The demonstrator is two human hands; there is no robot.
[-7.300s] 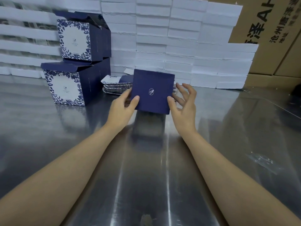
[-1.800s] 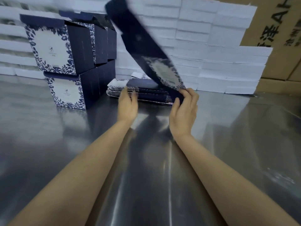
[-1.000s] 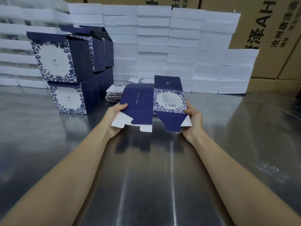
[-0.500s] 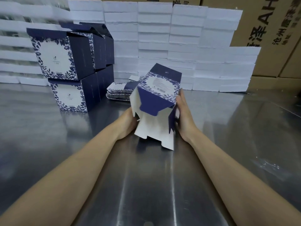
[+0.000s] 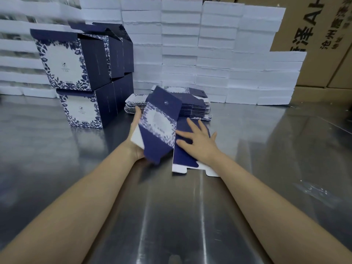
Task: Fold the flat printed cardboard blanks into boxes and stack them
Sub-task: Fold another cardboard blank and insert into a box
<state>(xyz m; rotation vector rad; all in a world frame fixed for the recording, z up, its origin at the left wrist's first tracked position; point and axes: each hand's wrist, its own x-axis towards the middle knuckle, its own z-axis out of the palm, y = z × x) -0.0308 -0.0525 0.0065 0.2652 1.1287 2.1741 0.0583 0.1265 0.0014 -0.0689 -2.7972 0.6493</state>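
Observation:
A navy and white floral cardboard blank [image 5: 160, 128] is half opened at the table's middle. My left hand [image 5: 136, 134] grips its left side from behind, holding the floral panel tilted up. My right hand [image 5: 198, 141] lies flat with spread fingers on the blank's plain navy panel [image 5: 183, 157], pressing it against the steel table. Behind them lies a pile of flat blanks [image 5: 192, 107]. At the left stand folded boxes in two layers, an upper box [image 5: 74, 60] on a lower box [image 5: 85, 109], with more behind them.
White foam slabs [image 5: 209, 50] are stacked in a wall along the table's back. Brown shipping cartons [image 5: 323, 35] stand behind at the right. A clear plastic scrap [image 5: 312, 189] lies on the steel table [image 5: 171, 216] at the right.
The blank, held upright between both hands half a second ago, has been tipped down. My right hand moved from its side onto the navy panel, flattening it on the table.

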